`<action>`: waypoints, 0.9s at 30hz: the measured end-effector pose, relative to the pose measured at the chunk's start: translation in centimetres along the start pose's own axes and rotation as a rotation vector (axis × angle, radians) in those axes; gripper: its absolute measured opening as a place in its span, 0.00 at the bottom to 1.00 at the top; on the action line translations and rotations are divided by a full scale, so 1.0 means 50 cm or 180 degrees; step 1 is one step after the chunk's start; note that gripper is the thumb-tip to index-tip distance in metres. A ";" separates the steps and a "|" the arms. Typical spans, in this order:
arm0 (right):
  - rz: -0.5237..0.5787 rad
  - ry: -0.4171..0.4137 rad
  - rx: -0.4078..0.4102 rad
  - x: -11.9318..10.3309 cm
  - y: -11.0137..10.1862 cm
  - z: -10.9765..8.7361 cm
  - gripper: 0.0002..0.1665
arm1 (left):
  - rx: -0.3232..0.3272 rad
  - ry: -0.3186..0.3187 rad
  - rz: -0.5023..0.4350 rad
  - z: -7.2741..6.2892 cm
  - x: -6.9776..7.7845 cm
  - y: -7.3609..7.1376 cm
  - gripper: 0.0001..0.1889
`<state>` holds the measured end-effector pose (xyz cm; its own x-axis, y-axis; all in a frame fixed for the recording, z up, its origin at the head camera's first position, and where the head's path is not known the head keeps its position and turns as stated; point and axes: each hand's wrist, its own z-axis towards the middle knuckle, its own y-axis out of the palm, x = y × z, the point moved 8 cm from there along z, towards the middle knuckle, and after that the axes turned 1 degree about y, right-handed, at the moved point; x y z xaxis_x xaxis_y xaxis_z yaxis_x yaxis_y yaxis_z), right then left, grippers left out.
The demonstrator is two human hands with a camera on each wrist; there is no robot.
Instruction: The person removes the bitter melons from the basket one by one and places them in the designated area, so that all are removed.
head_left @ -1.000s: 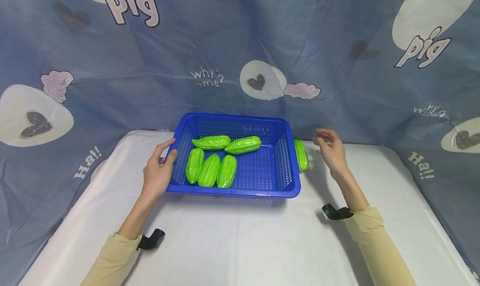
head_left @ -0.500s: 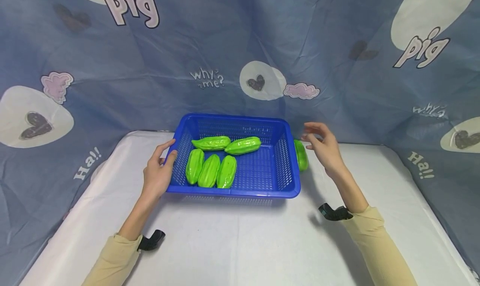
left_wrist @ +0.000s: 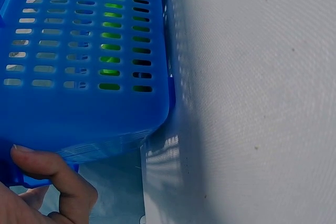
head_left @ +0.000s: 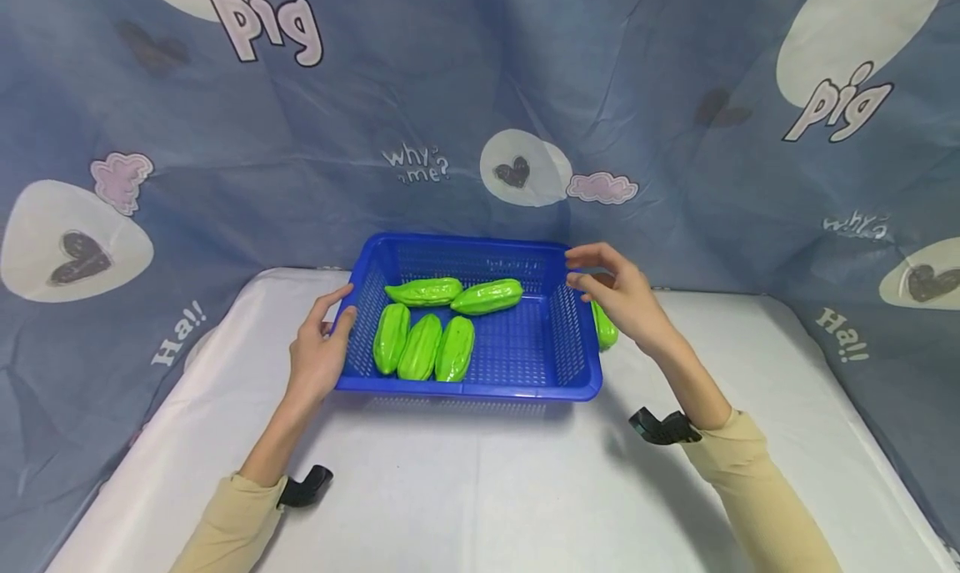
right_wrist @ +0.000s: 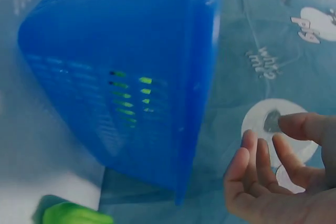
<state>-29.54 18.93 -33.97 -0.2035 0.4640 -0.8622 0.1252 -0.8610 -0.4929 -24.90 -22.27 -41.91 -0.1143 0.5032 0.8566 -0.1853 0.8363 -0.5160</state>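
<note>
A blue perforated plastic basket (head_left: 517, 344) sits at the back of the table in the head view. Inside lie several glossy green ridged gourds (head_left: 420, 348), grouped on the left and along the back. My left hand (head_left: 318, 352) grips the left rim; its thumb (left_wrist: 39, 162) presses near the rim in the left wrist view. Above the right rim hovers my right hand (head_left: 622, 302), fingers loosely bent and holding nothing. One more gourd (head_left: 605, 329) lies outside the basket against its right side, partly covered by the rim and the right hand.
White cloth (head_left: 480, 490) covers the table. A blue patterned curtain (head_left: 675, 181) hangs right behind the basket and along both sides. Each wrist carries a black camera mount (head_left: 663, 427).
My right hand has moved left, from beside the outer gourd to over the basket's right rim. The left hand, basket and gourds stay in place.
</note>
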 end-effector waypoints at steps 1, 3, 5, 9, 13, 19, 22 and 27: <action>-0.0013 -0.0019 -0.0046 -0.005 0.004 0.002 0.23 | -0.0002 0.0003 -0.0003 0.000 0.000 0.000 0.28; -0.0017 -0.0040 -0.0121 -0.014 0.011 0.009 0.23 | 0.0003 -0.0004 -0.0001 0.000 -0.001 0.001 0.28; -0.0022 -0.0059 -0.0171 -0.021 0.018 0.016 0.23 | 0.0020 0.0000 0.0017 0.000 -0.001 0.001 0.28; -0.0046 -0.0064 -0.0260 -0.030 0.028 0.030 0.22 | 0.0060 0.0030 0.0063 0.000 -0.001 0.000 0.28; -0.0061 -0.0059 -0.0379 -0.037 0.041 0.042 0.22 | 0.0075 0.0042 0.0075 0.000 -0.001 0.000 0.28; -0.0023 0.0010 -0.0551 -0.037 0.063 0.059 0.19 | 0.0035 0.0002 0.0012 0.000 -0.003 0.002 0.28; -0.0056 0.0023 -0.0643 -0.038 0.074 0.067 0.19 | 0.0026 -0.0015 -0.0001 -0.001 -0.003 0.002 0.28; -0.0123 -0.0046 -0.0757 -0.043 0.091 0.082 0.19 | 0.0046 -0.0020 0.0021 -0.001 -0.003 0.000 0.27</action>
<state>-32.53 13.14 -33.89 -0.2261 0.4911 -0.8413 0.3420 -0.7686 -0.5406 -24.86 -22.34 -42.06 -0.1217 0.5072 0.8532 -0.1987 0.8298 -0.5216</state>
